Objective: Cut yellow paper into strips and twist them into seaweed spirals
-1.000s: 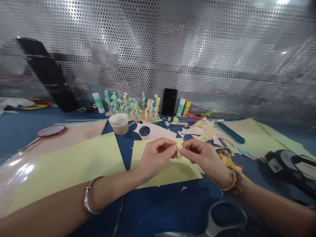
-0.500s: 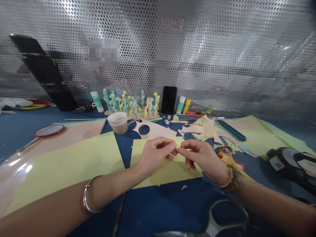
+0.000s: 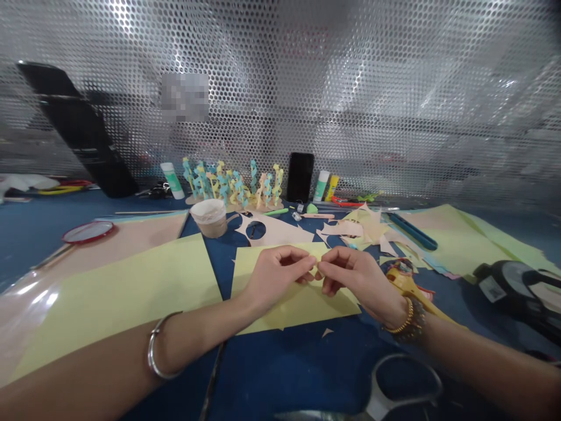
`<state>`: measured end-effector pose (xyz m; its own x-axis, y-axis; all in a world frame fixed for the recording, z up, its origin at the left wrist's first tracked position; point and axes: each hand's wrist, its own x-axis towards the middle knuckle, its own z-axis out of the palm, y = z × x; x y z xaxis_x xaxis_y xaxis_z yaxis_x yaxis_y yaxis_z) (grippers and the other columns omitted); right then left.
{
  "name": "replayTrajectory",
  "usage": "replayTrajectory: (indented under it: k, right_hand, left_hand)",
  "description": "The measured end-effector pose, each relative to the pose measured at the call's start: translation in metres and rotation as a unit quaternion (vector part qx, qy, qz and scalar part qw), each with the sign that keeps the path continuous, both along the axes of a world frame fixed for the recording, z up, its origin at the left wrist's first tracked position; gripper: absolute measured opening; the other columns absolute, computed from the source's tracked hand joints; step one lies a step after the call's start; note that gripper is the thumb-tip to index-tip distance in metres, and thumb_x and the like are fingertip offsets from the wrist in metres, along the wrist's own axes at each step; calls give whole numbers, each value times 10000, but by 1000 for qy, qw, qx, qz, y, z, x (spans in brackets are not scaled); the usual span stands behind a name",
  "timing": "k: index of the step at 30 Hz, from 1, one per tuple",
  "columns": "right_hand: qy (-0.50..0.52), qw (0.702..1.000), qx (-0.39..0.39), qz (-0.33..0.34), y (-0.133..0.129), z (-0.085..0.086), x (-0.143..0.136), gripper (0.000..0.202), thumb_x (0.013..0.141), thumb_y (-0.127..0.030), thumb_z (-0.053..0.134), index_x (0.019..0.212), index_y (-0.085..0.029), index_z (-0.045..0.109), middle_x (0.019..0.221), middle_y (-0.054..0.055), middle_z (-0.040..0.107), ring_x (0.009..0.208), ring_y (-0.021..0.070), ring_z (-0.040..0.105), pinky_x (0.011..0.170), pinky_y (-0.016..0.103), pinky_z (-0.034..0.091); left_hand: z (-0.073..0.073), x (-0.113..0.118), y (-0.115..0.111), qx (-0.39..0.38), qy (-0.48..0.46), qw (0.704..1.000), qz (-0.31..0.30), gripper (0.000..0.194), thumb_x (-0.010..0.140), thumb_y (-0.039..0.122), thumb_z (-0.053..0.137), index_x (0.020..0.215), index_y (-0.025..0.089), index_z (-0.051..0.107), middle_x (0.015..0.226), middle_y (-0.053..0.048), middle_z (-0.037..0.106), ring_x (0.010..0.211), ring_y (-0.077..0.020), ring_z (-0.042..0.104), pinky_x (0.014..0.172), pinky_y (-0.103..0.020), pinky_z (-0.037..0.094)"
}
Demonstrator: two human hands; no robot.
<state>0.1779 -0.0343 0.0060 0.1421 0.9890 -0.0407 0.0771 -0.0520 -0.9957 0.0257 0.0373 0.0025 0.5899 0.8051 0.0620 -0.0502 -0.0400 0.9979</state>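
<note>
My left hand and my right hand meet fingertip to fingertip, pinching a small yellow paper piece between them. The fingers cover most of that piece, so its shape is hard to make out. Beneath both hands lies a pale yellow sheet on the blue table. A larger yellow sheet is to the left, partly under my left forearm.
Scissors lie at the front. Behind stand a paper cup, twisted paper strips, a phone and a glue stick. Paper scraps, a yellow tool and a black device sit right.
The fingers of both hands have shifted slightly around the small yellow piece, and less of it shows. My right hand's lower fingers have curled in.
</note>
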Motion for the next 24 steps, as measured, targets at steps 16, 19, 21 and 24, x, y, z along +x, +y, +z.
replayTrajectory:
  k: [16,19,21,24]
  right_hand:
    - [21,1000,-12,10,1,-3,1,297,774,-446,614,748,-153,573,506,-34,560,369,88,533,377,190,406]
    - [-30,1000,8,-5,5,-7,8,293,797,-446,579,766,-154,590,472,-51,515,329,65,465,335,172,329]
    - [-75,996,38,-11,7,-10,13,256,769,-408,619,835,-160,614,605,-34,572,364,47,460,352,173,350]
    - [-115,991,67,-3,10,-13,16,230,719,-332,664,875,-167,626,771,-10,599,414,36,465,388,182,396]
  left_hand:
    - [0,0,1,-20,9,1000,-3,123,733,275,685,726,153,678,650,-21,688,617,-150,669,586,-231,528]
    - [1,1,3,-45,10,999,5,134,720,278,695,725,144,685,657,-31,691,623,-150,668,591,-232,528]
    - [0,1,3,-56,9,998,15,134,714,271,698,722,138,685,653,-34,687,604,-136,655,590,-226,525]
    - [0,2,3,-61,7,998,14,127,716,260,691,705,134,678,623,-26,672,573,-117,632,579,-214,514]
